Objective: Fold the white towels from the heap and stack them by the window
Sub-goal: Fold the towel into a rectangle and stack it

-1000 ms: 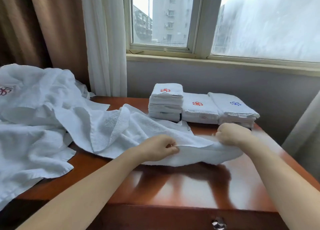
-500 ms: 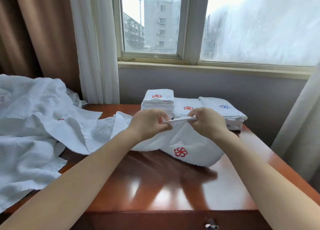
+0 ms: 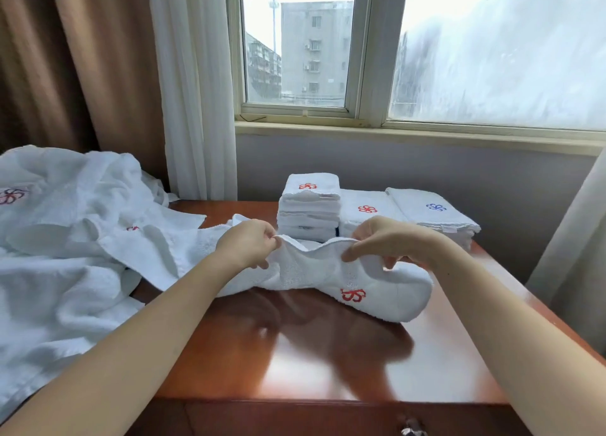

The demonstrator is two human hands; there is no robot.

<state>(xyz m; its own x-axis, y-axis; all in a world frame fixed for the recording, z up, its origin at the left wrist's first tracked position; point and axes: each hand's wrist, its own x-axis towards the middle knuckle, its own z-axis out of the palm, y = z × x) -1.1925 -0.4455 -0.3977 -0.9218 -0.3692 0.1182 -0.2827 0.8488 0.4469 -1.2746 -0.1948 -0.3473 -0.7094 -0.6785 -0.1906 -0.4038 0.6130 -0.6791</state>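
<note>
We pinch the upper hem of the towel (image 3: 377, 284) in the curled fingers (image 3: 269, 242) of left hand (image 3: 247, 243) and right hand (image 3: 387, 242) while it sags onto the surface (image 3: 311, 353) before the stacks (image 3: 310, 206); soft, light and limp, it seems best gripped at hem corners.

Both bare forearms reach forward from the lower corners and converge. The left grip (image 3: 247, 243) is curled, thumb and fingertips pinching the upper edge of the towel (image 3: 377, 281). The right grip (image 3: 383, 238), knuckles up and near the left, pinches the same edge, thumb pointing left.
</note>
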